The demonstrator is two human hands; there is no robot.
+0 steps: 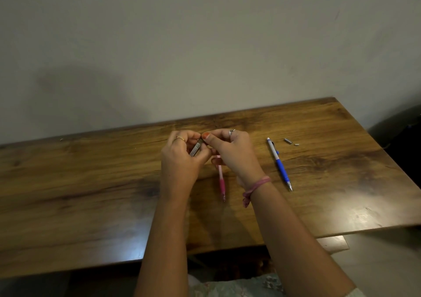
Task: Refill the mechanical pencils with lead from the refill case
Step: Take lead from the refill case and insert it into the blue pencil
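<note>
Head view shows the left hand (180, 158) gripping the slim refill case (196, 148) while the right hand (230, 153) pinches its top end and clasps the pink pencil (221, 180) underneath, with the blue pencil (279, 163) lying on the table (91, 183) right of that hand.
</note>
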